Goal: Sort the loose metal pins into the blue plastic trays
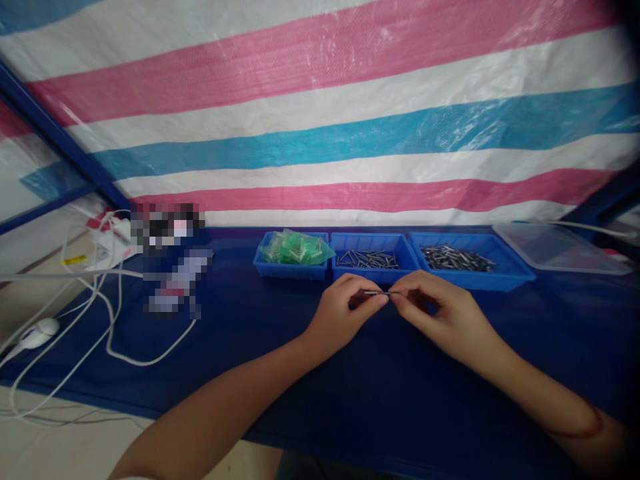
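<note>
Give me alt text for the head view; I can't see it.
A person's left hand and right hand pinch a thin piece over a blue table. Beyond, three blue bins stand in a row: the left holds green plastic, the others thin metal pieces.

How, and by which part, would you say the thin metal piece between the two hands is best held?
Probably by the ends of the thin metal piece, each in a thumb-and-finger pinch: the left hand from the left, the right hand from the right. It is slender and lies crosswise, pointing from hand to hand.
</note>
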`<state>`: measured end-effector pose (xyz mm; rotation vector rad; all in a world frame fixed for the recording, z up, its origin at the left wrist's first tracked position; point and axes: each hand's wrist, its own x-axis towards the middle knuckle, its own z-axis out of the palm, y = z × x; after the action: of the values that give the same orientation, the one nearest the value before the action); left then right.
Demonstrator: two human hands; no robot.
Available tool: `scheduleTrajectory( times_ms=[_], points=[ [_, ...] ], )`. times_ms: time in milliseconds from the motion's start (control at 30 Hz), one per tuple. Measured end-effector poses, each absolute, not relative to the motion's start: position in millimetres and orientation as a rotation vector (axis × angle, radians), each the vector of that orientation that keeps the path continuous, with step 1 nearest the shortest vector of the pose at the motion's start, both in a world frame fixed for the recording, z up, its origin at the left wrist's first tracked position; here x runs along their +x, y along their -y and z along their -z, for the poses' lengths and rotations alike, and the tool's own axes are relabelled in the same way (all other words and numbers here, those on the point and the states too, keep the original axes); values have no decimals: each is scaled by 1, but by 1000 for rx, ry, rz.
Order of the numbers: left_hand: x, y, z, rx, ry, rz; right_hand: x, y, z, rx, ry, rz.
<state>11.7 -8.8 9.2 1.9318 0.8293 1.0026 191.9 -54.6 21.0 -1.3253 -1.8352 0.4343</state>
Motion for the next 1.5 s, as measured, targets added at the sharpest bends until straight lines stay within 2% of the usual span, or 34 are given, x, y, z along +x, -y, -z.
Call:
scheduleTrajectory(
  times_ms=[233,400,567,733,900,1133,1267,1500],
  points=[
    [8,11,-13,1927,-873,-908,210,47,-35,-1258,1984,-146],
    [6,12,-14,2062,-856,-748,257,34,-46,-1603,1653,205],
    [7,11,-14,2117,-810,-689,304,27,-53,-1952,1439,274],
    [7,11,-15,2146,-793,-654,324,23,-45,-2178,1453,441],
    [6,10,-15,2231,-781,-608,325,18,-35,-2292,1631,439],
    [8,13,-13,2739,-633,-408,273,35,-55,-1589,1787,398],
    [3,16,-13,2836,-513,-373,221,58,-51,-1386,1848,317],
    [3,20,-8,3043,-350,-438,167,62,-2,-1775,2348,42]
  ],
)
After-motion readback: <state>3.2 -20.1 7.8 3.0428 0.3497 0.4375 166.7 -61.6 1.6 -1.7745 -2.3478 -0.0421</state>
